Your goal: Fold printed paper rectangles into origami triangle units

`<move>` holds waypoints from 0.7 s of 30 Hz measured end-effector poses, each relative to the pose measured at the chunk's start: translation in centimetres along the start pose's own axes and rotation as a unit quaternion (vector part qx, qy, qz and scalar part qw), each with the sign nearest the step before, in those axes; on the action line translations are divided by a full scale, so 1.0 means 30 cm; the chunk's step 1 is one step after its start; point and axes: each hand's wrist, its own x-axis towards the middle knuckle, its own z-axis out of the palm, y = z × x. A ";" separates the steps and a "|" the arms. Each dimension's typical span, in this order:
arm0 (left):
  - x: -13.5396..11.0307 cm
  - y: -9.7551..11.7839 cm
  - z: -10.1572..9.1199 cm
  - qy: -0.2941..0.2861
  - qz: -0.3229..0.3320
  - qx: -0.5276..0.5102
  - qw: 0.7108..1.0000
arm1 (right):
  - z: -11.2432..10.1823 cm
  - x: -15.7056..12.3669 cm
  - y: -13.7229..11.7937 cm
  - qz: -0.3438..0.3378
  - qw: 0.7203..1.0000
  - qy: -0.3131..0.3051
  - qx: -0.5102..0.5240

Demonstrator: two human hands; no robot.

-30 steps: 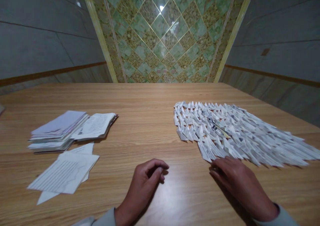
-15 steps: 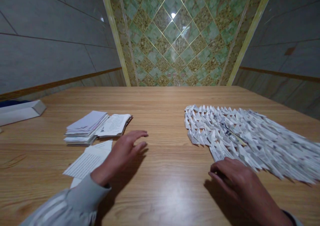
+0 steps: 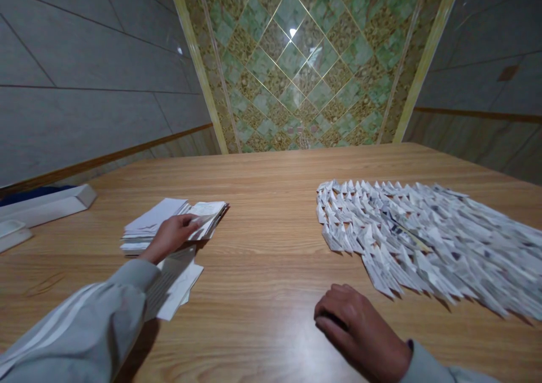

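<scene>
- The left hand [image 3: 173, 235] has just crossed to the low paper stack [image 3: 213, 208] on the left of the desk [image 3: 262, 259]; half a second ago it hung short of it, with nothing in its fingers.
- The right hand [image 3: 358, 326] has come away from the near edge of the folded paper pieces [image 3: 393, 230] and sits lower and further left, well apart from them.
- For the work, this probably means attention has passed from the folded rows on the right to the unfolded sheets on the left.
- Left hand: fingers nearly together, touching the top of the low stack, where a sheet looks slightly raised; whether it is gripped, I cannot tell.
- Right hand: loosely curled, a gap between thumb and fingers, nothing seen in it; whether it rests on the desk is unclear.
- The low stack lies just right of the taller paper stack [image 3: 152, 215]; loose sheets [image 3: 182, 286] lie nearer, partly behind the left sleeve [image 3: 97, 326].
</scene>
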 end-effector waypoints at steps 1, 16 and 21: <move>0.006 -0.008 -0.006 0.003 -0.009 0.006 1.000 | -0.003 -0.001 0.002 -0.001 1.000 0.000 0.002; -0.162 0.161 -0.005 0.125 0.090 0.098 0.983 | 0.003 0.003 -0.002 -0.012 0.998 0.038 0.049; -0.391 0.343 0.111 0.000 0.273 0.058 0.960 | -0.018 0.001 -0.007 -0.049 0.988 0.141 0.042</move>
